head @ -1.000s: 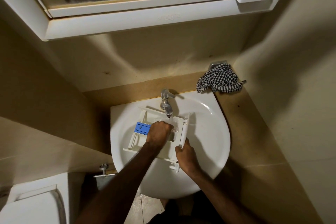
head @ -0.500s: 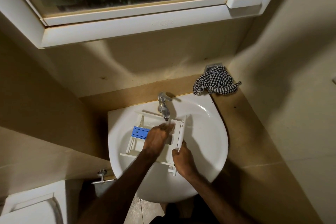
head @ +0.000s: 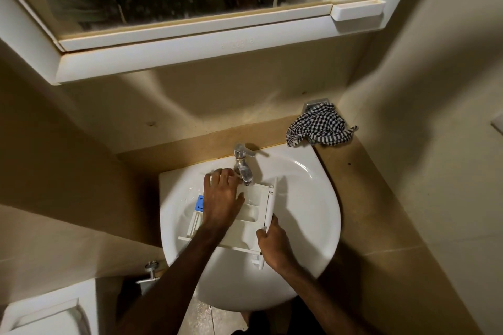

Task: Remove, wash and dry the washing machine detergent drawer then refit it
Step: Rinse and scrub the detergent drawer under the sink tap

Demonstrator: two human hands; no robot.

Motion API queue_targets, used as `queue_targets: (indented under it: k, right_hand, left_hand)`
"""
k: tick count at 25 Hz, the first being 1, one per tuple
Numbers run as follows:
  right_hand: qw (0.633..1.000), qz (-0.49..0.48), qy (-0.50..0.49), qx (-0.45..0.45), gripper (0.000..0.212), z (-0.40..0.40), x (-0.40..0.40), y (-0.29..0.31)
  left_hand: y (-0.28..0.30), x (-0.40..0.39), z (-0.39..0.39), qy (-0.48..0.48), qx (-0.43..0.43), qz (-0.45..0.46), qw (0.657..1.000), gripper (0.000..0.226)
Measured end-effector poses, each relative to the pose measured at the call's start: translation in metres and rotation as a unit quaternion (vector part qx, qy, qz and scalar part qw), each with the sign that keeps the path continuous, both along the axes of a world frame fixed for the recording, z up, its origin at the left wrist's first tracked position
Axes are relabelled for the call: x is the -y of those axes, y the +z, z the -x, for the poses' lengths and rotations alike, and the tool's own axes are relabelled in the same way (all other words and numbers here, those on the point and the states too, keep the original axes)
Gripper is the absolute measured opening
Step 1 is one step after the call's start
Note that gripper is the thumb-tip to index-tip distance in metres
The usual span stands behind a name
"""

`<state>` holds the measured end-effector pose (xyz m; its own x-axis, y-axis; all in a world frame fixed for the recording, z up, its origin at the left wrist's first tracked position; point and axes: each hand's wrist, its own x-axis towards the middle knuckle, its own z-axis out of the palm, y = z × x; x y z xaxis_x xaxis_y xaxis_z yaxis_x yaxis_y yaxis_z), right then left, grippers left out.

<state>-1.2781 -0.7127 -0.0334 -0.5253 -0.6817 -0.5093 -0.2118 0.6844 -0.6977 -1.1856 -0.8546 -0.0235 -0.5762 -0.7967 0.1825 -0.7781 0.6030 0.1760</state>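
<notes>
The white detergent drawer lies in the white sink under the chrome tap. Its blue insert shows at the left end. My left hand lies flat over the drawer's middle, with its fingers stretched to the far left corner beside the tap. My right hand grips the drawer's front panel at its near end and holds the drawer steady. My left hand and forearm hide the middle compartments.
A black-and-white checked cloth lies on the ledge behind the sink's right corner. A white mirror cabinet juts out overhead. A toilet and a wall valve are at lower left. Walls close in on both sides.
My left hand has moved from the drawer's compartment under the spout up and left to its far corner, and its fingers have straightened. My right hand keeps its grip on the front panel.
</notes>
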Motion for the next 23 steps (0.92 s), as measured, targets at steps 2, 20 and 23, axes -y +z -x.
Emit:
queue_targets:
  k: [2, 20, 23]
  right_hand:
    - [1.0, -0.005, 0.008, 0.011, 0.045, 0.003, -0.001, 0.001]
    - [1.0, -0.012, 0.002, 0.004, 0.048, -0.001, -0.001, -0.001]
    - [1.0, -0.015, 0.004, -0.002, 0.049, 0.0, 0.0, -0.001]
  left_hand:
    - [0.002, 0.013, 0.006, -0.015, 0.059, -0.02, 0.998, 0.06]
    - [-0.004, 0.053, 0.021, -0.129, 0.093, 0.011, 0.987, 0.073]
    - [-0.004, 0.051, 0.025, -0.119, 0.091, -0.007, 0.989, 0.07]
